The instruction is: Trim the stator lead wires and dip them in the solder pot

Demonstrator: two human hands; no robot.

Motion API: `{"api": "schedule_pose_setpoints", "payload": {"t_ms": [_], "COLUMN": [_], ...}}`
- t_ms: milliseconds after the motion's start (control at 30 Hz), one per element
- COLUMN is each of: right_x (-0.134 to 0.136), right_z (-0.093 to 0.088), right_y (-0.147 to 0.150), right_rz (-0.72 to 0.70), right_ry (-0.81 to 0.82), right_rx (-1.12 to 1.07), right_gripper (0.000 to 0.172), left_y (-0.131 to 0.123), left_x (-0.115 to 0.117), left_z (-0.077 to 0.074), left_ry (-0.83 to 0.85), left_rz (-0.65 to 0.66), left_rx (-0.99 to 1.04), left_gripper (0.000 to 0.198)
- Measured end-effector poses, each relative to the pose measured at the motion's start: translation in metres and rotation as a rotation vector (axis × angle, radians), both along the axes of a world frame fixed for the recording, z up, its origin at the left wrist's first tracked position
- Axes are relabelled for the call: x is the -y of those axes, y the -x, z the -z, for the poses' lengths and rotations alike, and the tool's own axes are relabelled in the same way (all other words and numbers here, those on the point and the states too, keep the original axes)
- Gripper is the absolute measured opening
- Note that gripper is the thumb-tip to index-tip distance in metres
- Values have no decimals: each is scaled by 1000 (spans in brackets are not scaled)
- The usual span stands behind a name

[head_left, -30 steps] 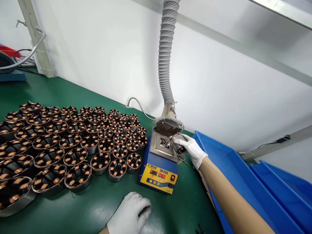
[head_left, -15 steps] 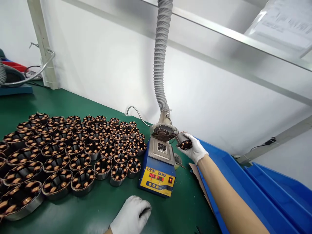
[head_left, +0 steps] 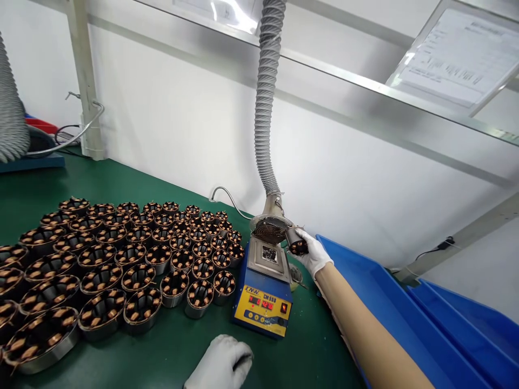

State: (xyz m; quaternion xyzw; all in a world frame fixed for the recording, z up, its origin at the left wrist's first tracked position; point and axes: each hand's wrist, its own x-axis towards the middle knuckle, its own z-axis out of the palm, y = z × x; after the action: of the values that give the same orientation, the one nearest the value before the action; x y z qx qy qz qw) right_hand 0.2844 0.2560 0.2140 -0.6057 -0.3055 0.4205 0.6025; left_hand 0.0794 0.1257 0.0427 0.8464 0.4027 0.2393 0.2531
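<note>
You have one copper-wound ring (head_left: 298,244) in your right hand (head_left: 315,254), fingers closed around its metal shell beside the rear right of the single blue-and-yellow unit (head_left: 261,312). Your left hand (head_left: 221,363) is loosely curled, with a narrow gap by the thumb; you cannot tell whether it holds anything. Roughly four dozen more rings (head_left: 200,296) crowd the left half of the tabletop (head_left: 133,362); overlapping rims make an exact count unsure.

One flanged hood (head_left: 270,229) hangs over the back of the unit on a grey hose (head_left: 264,108), close to the held ring, though you can't make out whether they touch. At least two blue trays (head_left: 377,302) line the tabletop's right side, leaving a slim green strip beside the unit. More green shows between your left hand and the unit's front, and along the rear edge by the wall (head_left: 174,124).

The bottom of the view cuts off your left wrist, the left side crops several rings, and the red digits are partly illegible.
</note>
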Motion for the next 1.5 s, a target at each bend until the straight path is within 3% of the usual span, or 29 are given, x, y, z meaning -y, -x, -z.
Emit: {"api": "schedule_pose_setpoints", "payload": {"t_ms": [167,233,433,567,700,833,967,1100,1200,1300,1400,1500], "right_x": [34,56,118,139,151,163,174,181,186,194,200,201], "right_z": [3,9,42,57,62,66,73,71,64,55,43,29], "right_y": [10,16,33,41,43,39,35,34,35,36,37,33], "right_rz": [-70,-90,-184,-213,-191,-178,-132,-83,-111,-184,-267,-513], "right_ry": [-175,-272,-849,-1019,-1122,-1144,-1092,-1030,-1032,-1056,-996,-805], "right_rx": [139,307,1077,1219,1298,1315,1347,1437,1489,1554,1575,1406], "right_gripper": [65,71,52,51,52,55,53,51,54,61,59,59], "left_y": [1,2,6,11,14,16,24,27,20,10,5,6], "left_x": [0,0,3,7,8,16,38,55,59,62,67,71], "left_z": [-6,-9,-15,-16,-17,-31,-74,-112,-115,-112,-117,-125], "left_ry": [74,122,198,208,245,336,625,612,574,526,590,754], "left_rz": [21,30,4,-36,-52,-63,-31,86,52,47,60,37], "left_rx": [-4,-6,0,67,122,191,537,563,555,740,898,894], "left_gripper": [20,21,23,24,27,29,34,36,24,19,29,42]}}
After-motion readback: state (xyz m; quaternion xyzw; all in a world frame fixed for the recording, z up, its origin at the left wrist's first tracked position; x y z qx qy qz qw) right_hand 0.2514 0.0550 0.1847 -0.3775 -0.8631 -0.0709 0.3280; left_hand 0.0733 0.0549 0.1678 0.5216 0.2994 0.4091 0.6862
